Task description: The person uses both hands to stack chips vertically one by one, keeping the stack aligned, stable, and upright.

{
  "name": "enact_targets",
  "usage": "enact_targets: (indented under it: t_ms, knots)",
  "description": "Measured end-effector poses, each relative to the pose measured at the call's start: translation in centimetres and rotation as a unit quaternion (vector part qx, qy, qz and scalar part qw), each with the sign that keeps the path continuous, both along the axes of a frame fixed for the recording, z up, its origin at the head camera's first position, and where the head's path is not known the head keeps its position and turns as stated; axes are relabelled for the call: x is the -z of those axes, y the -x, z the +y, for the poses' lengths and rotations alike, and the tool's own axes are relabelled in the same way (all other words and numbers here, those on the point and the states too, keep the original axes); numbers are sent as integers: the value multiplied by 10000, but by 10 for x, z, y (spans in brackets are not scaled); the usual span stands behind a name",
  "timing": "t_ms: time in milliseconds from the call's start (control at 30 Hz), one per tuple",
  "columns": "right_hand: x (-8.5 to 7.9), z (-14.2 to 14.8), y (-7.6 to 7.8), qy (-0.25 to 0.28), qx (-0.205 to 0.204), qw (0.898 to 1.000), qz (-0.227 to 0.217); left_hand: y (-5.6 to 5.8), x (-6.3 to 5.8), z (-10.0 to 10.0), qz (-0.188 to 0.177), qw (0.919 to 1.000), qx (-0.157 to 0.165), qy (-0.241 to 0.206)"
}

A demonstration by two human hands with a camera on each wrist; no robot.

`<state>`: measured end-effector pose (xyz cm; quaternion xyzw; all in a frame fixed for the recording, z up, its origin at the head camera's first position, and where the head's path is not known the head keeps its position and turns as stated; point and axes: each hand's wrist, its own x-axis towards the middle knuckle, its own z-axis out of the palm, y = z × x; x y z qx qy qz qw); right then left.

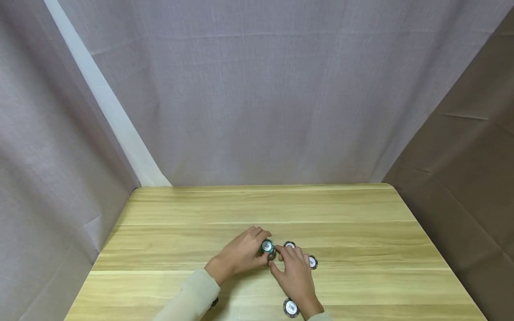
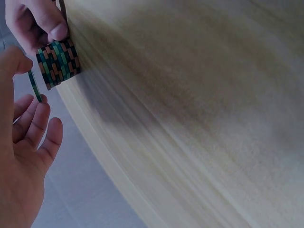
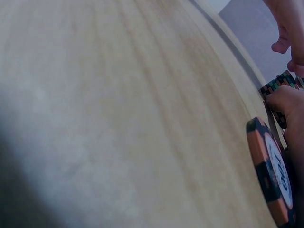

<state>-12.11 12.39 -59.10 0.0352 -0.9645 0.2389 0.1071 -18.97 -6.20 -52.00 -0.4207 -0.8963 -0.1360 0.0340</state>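
Between its thumb and fingers my left hand (image 1: 242, 253) pinches a green-rimmed poker chip (image 1: 267, 245). In the left wrist view that green chip (image 2: 34, 86) is edge-on, a small gap from the top of a chip stack (image 2: 58, 64). The stack's sides show green, black and orange blocks. My right hand (image 1: 296, 273) holds the stack at its side, thumb and index finger about it. From the right wrist, the stack (image 3: 286, 78) is partly covered by the right hand's fingers.
Black-rimmed chips lie around the right hand: one behind (image 1: 289, 244), one to its right (image 1: 313, 262) and one marked 100 (image 1: 291, 307) near the wrist. Another dark chip (image 1: 214, 302) peeks from under the left sleeve. Grey curtains (image 1: 257, 111) hang behind the wooden table (image 1: 180, 232).
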Motion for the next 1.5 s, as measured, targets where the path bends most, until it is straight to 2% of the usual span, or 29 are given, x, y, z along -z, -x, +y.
enact_targets:
  t_ms: [567,1500]
  knots:
    - [1,0,1,6,17,10000,70,-3,5,2,-159,9997,-36,-191]
    - [1,1,1,26,-16,10000,69,-9,12,5,-332,9990,-254,-128]
